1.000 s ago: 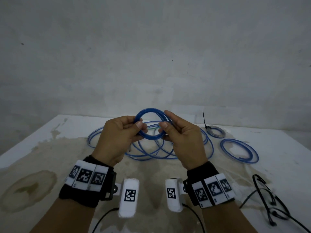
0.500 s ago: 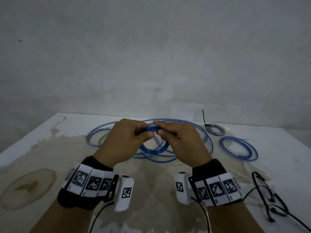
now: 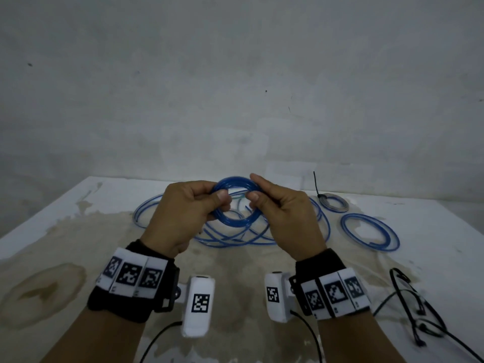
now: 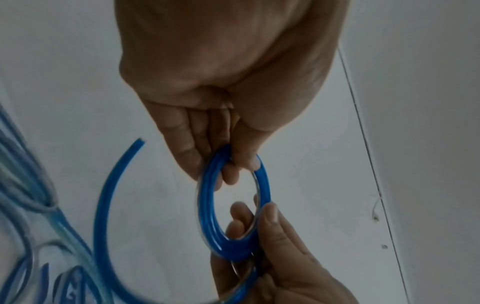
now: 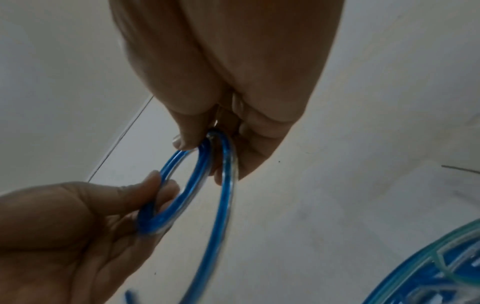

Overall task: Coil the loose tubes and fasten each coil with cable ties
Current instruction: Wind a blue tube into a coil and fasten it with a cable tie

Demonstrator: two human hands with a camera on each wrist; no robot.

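A small coil of blue tube (image 3: 235, 221) is held above the table between both hands. My left hand (image 3: 188, 208) pinches its left side with thumb and fingers (image 4: 233, 164). My right hand (image 3: 277, 208) pinches its right side (image 5: 205, 142). A loose tail of the same blue tube (image 4: 109, 181) curves away below the coil (image 4: 207, 205). More loose blue tube (image 3: 235, 239) lies in wide loops on the table under the hands. In the right wrist view the coil (image 5: 166, 220) runs between both hands.
A flat blue coil (image 3: 370, 231) lies on the stained white table (image 3: 78, 231) at the right. Behind it sits a grey coil (image 3: 334, 203) with a black cable tie (image 3: 316, 184) standing up. Black cables (image 3: 416, 305) lie near the front right. A grey wall (image 3: 235, 87) backs the table.
The coil was tipped flat and low between the hands half a second ago. Both hands have lifted it and turned it upright, facing me again.
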